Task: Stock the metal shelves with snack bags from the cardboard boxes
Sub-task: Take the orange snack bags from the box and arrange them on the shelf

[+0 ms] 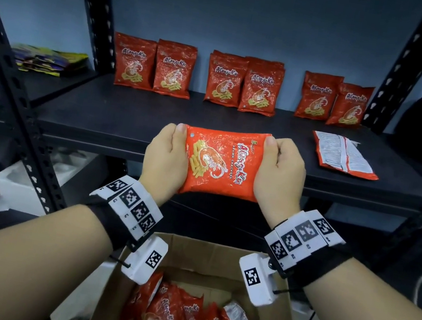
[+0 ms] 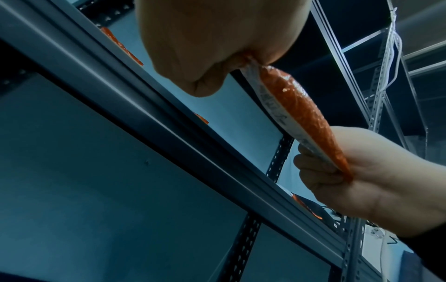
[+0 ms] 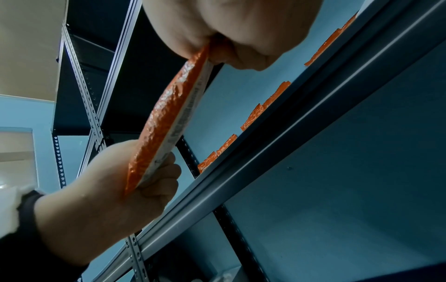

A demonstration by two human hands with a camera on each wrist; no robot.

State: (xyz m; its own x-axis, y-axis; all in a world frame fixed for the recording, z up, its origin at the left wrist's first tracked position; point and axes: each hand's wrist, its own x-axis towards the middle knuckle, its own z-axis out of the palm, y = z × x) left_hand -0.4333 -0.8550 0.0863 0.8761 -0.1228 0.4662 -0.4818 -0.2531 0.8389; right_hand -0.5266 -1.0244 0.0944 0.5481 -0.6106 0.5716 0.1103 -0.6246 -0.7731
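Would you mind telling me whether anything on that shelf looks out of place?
Yes: one bag lies flat, back side up, at the shelf's right front, while the others stand upright along the back.

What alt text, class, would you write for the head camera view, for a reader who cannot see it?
Both hands, left hand and right hand, hold a red prawn cracker bag sideways before a black metal shelf. Six matching bags stand along its back; more fill an open cardboard box below.

Likely stockroom: black metal shelving [image 1: 210,120], rowed snack bags [image 1: 174,70], open cardboard box [image 1: 215,258] on floor.
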